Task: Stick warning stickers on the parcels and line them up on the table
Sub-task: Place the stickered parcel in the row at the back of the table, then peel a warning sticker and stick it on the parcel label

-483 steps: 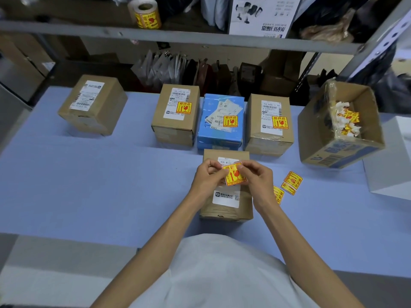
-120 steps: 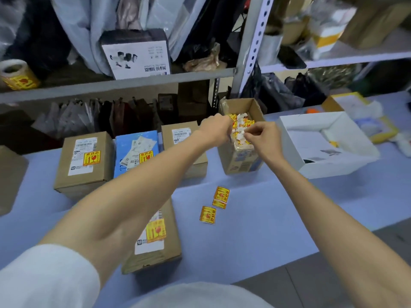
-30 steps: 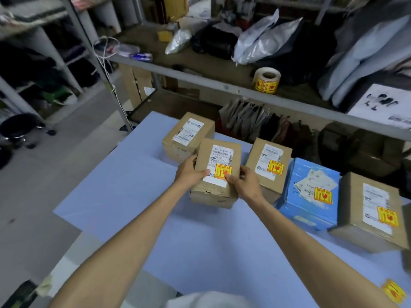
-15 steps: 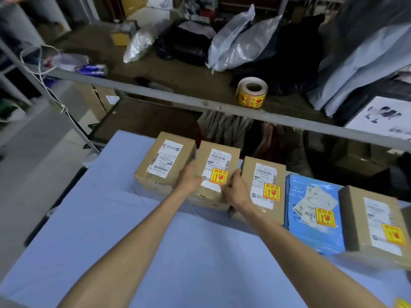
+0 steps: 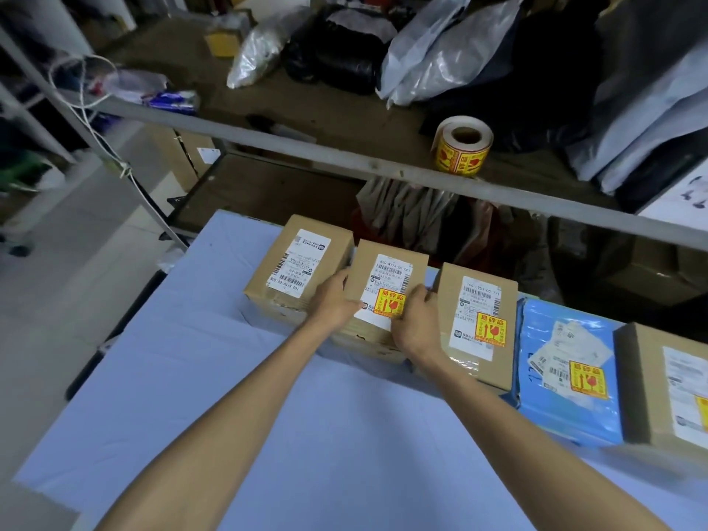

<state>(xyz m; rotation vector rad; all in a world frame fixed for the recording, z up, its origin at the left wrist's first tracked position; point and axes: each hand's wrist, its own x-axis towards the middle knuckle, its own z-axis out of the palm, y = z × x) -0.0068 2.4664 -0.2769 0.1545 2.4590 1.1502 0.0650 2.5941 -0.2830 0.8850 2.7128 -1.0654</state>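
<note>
Pale blue covering spreads over the table (image 5: 184,396) across the lower frame, with both bare forearms reaching up over it from the bottom edge. At mid-frame the left hand (image 5: 336,300) grips the left side of a brown cardboard parcel (image 5: 387,262), its fingers curled round the edge. The right hand (image 5: 417,323) grips the parcel's right side, thumb lying on the top face beside a yellow-and-red warning sticker (image 5: 390,303) stuck over the lower corner of the white shipping label.

This parcel sits in a row at the table's far edge. To its left in the frame, just beside it, stands a larger brown parcel (image 5: 299,262) with a shipping label and no yellow sticker showing. To its right come a stickered brown parcel (image 5: 477,320), a blue parcel (image 5: 567,381) with its own sticker, and another brown parcel (image 5: 666,389) cut off by the frame's right edge.

Beyond the row runs a grey metal shelf rail (image 5: 344,159). On the shelf, upper right of centre, stands a roll of warning stickers (image 5: 461,147), with grey and black plastic bags (image 5: 433,51) heaped behind it.
</note>
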